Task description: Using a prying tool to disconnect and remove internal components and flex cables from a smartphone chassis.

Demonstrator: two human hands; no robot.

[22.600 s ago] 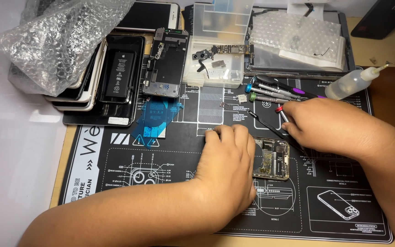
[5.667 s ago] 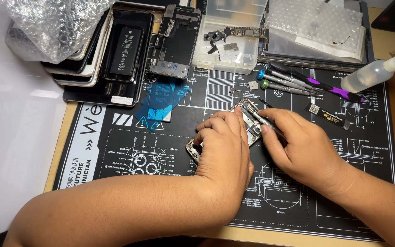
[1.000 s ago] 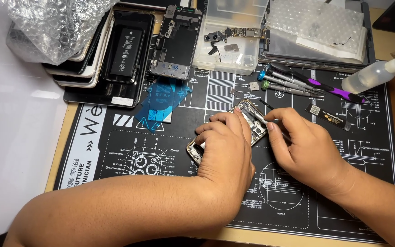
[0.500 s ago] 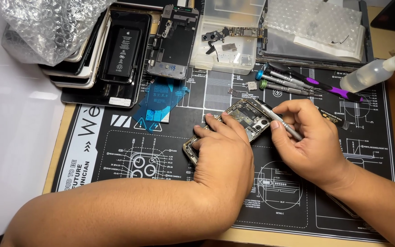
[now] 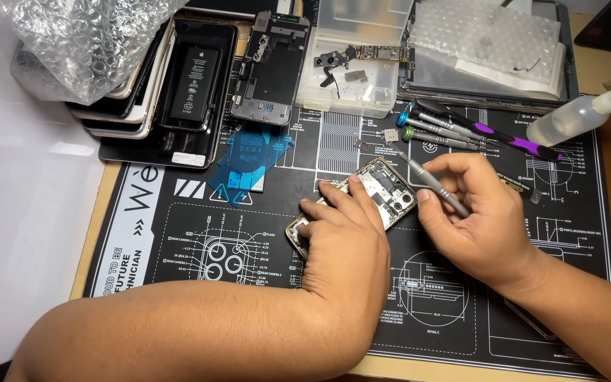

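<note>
Left hand [image 5: 344, 233] presses flat on the opened phone [image 5: 383, 194], pinning it to the black work mat [image 5: 178, 233]. Right hand [image 5: 479, 212] pinches a grey screwdriver [image 5: 436, 185], its tip lifted just right of the phone's camera corner.

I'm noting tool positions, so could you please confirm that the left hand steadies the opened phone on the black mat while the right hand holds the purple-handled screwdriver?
Not quite. The left hand does steady the opened phone on the black mat, but the right hand holds a grey metal screwdriver. The purple-handled screwdriver lies untouched on the mat, as the head view shows.
</note>
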